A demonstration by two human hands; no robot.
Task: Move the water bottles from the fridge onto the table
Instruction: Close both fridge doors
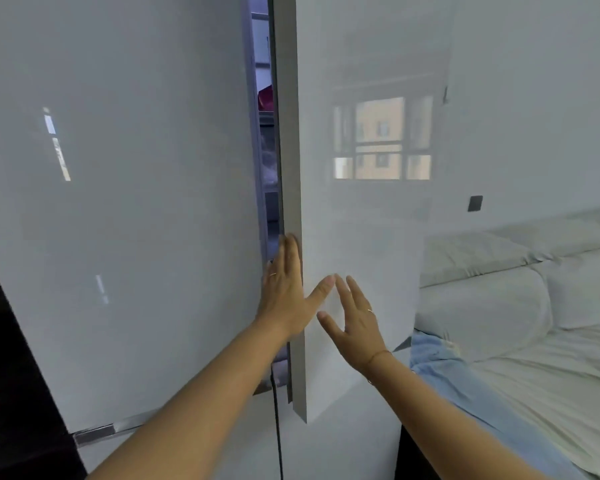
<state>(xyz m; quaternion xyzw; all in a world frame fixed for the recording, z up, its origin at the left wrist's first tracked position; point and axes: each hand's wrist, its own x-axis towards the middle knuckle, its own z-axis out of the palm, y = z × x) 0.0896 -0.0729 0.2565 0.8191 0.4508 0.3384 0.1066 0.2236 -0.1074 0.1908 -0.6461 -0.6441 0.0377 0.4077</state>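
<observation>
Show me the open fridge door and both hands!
open fridge door (361,237), head view, on its white front panel.
left hand (284,299), head view, on the back of the hand.
right hand (359,329), head view, on the back of the hand.

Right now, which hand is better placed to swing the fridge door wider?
Left, I'd say. The left hand lies on the free edge of the door at the gap, thumb across the front. The right hand is before the flat face, with no edge to pull.
</observation>
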